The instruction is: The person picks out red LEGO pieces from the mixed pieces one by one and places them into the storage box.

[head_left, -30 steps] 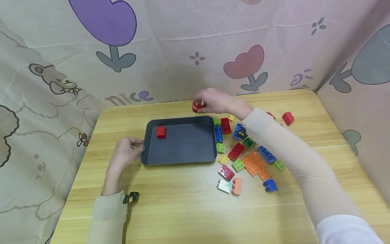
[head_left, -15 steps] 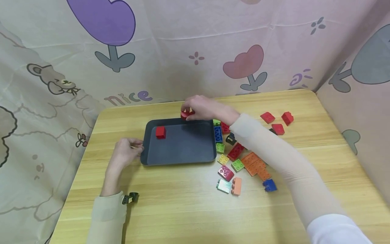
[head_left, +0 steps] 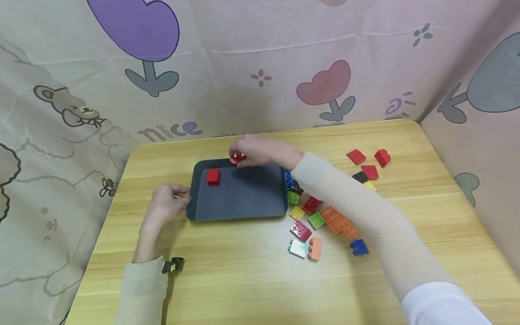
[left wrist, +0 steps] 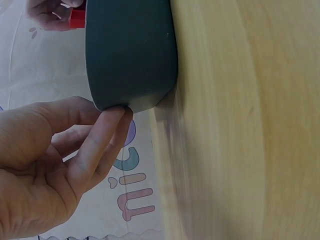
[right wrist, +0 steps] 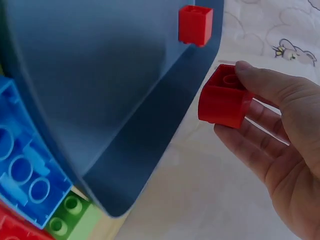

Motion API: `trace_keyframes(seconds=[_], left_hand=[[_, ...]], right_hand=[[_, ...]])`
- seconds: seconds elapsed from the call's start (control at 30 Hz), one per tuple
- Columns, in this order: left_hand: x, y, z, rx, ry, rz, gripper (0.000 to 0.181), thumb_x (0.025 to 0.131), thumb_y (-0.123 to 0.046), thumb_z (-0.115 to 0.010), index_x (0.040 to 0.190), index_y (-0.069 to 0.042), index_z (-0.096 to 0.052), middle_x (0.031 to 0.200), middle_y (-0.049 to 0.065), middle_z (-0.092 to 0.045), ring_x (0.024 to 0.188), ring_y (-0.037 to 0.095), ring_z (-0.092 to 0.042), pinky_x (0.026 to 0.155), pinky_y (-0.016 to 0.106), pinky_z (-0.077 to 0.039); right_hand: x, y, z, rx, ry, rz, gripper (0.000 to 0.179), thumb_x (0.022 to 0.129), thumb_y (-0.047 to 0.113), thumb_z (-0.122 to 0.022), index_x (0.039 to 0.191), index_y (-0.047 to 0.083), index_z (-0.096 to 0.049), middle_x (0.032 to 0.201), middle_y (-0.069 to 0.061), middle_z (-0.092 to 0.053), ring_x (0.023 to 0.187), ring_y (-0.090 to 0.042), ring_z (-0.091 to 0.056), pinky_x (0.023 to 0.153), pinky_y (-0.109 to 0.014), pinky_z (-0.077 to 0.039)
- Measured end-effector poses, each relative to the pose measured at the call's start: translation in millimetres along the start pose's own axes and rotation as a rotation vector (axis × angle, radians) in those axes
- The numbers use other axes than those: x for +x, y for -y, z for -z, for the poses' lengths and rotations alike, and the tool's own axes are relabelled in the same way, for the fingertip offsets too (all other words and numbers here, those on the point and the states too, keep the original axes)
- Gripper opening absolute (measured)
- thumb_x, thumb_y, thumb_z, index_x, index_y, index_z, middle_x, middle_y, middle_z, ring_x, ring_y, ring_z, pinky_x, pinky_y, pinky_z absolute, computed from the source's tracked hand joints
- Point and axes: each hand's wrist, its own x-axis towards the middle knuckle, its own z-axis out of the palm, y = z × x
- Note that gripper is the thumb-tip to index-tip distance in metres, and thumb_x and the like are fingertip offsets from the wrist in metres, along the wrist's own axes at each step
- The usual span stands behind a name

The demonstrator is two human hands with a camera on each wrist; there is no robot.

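Observation:
Over the far rim of the dark grey tray, my right hand pinches a red curved brick between thumb and fingers. The right wrist view shows this brick in the air, just outside the tray's long wall. Inside the tray, towards its left end, sits a red brick. My left hand holds the tray's left rim, its fingertips gathered at the edge in the left wrist view.
Right of the tray lie several loose bricks, among them an orange group, a blue brick and a peach brick. Farther back right are red bricks and a black piece. A printed curtain hangs behind the table.
My right hand has moved left and slightly nearer with the red curved brick, from behind the tray's right end to over its far rim. The left hand has stayed at the tray's rim.

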Motion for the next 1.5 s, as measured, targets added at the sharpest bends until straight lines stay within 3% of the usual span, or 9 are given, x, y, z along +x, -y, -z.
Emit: trace_keyframes(seconds=[0.27,0.73,1.5], left_hand=[[-1.7,2.2,0.8,0.003,0.001,-0.003,0.031,0.101,0.000,-0.062,0.128,0.013,-0.067,0.118,0.030,-0.070,0.089,0.023,-0.076,0.075,0.034,-0.069],[0.3,0.6,0.1,0.001,0.002,-0.001,0.029,0.100,0.002,-0.063,0.126,0.012,-0.068,0.117,0.031,-0.071,0.088,0.021,-0.076,0.076,0.035,-0.069],[1.6,0.0,-1.2,0.006,-0.005,-0.004,0.029,0.100,0.003,-0.063,0.126,0.012,-0.068,0.116,0.031,-0.072,0.088,0.021,-0.076,0.075,0.036,-0.069]], right_hand=[[16.6,8,-15,-0.082,0.042,0.046,0.024,0.099,0.024,-0.075,0.117,0.007,-0.072,0.112,-0.009,-0.073,0.103,-0.023,-0.065,0.096,-0.036,-0.058],[25.1,1,-32,-0.043,0.054,0.019,0.023,0.099,0.022,-0.075,0.116,0.007,-0.073,0.111,-0.010,-0.072,0.101,-0.023,-0.065,0.095,-0.035,-0.059],[40.4,0,-50,-0.076,0.090,-0.007,0.022,0.102,0.025,-0.071,0.118,0.010,-0.074,0.112,-0.008,-0.073,0.103,-0.022,-0.065,0.097,-0.035,-0.058]])
